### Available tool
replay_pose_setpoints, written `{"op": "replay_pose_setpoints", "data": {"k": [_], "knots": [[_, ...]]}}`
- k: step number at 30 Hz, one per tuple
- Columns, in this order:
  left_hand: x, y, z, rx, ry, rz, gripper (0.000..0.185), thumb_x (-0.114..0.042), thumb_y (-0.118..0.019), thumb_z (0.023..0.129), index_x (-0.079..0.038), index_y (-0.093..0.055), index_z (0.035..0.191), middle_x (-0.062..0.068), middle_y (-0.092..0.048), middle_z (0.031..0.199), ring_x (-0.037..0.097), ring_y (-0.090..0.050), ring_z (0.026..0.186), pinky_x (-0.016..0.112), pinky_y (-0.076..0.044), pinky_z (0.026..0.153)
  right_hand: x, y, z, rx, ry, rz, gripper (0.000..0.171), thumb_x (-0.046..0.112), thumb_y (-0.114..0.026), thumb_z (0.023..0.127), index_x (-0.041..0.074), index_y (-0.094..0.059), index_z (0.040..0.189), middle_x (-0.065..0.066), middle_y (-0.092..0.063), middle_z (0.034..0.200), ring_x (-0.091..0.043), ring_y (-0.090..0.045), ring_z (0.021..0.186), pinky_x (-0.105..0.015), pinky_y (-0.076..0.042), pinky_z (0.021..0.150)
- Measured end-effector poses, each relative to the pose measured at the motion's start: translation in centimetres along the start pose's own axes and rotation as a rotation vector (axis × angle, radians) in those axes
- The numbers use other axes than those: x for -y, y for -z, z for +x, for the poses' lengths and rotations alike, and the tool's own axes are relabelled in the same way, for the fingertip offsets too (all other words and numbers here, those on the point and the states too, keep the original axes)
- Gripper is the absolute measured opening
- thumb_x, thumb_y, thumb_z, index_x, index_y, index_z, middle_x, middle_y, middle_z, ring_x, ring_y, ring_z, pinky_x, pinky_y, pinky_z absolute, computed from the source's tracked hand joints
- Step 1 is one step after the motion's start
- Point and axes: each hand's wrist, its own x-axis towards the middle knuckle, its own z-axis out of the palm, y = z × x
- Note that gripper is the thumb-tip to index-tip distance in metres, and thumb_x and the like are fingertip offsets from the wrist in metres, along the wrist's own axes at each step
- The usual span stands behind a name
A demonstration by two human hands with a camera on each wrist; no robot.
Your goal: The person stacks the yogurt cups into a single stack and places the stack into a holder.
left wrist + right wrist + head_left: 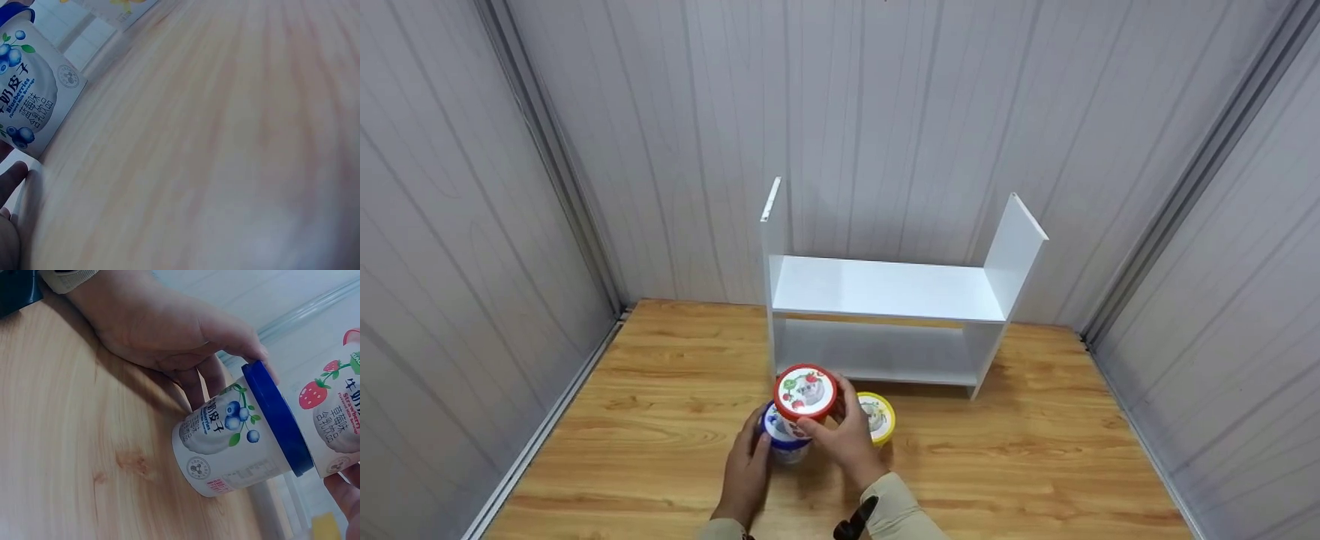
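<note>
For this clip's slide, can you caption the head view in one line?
Right hand holds a red-lidded tub above the blue-lidded tub gripped by the left hand, beside a yellow-lidded tub.

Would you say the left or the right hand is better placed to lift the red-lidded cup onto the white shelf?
Probably the right hand: it already grips the red-lidded cup stacked on the blue-lidded cup, which the left hand steadies, with the white shelf just behind.
</note>
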Motion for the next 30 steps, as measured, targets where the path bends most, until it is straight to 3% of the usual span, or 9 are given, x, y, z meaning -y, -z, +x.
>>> {"op": "replay_pose_setpoints", "data": {"k": [4,10,30], "knots": [[-0.1,0.0,0.0,0.003,0.009,-0.007,0.048,-0.035,-0.049,0.106,-0.038,-0.04,0.153,0.003,-0.042,0.158,0.032,-0.038,0.145,0.062,-0.032,0.115,0.0,-0.3,0.0,-0.008,0.015,-0.016,0.097,0.036,-0.088,0.078,0.012,-0.034,0.155,-0.01,-0.048,0.149,-0.028,-0.051,0.134,-0.043,-0.043,0.112],[-0.1,0.0,0.0,0.007,-0.034,0.013,0.049,-0.031,-0.049,0.107,-0.028,-0.04,0.155,0.006,-0.045,0.156,0.033,-0.04,0.144,0.062,-0.032,0.116,0.0,-0.7,0.1,-0.009,0.04,-0.027,0.096,0.034,-0.088,0.08,0.008,-0.034,0.154,-0.01,-0.051,0.145,-0.027,-0.053,0.131,-0.045,-0.045,0.111],[0.1,0.2,0.1,-0.004,-0.043,0.063,0.049,-0.023,-0.048,0.107,-0.022,-0.039,0.156,0.013,-0.041,0.158,0.037,-0.037,0.145,0.06,-0.029,0.117,-0.2,-1.8,0.7,0.01,0.003,0.004,0.096,0.034,-0.088,0.08,0.008,-0.034,0.154,-0.012,-0.05,0.147,-0.03,-0.051,0.135,-0.045,-0.043,0.112]]}}
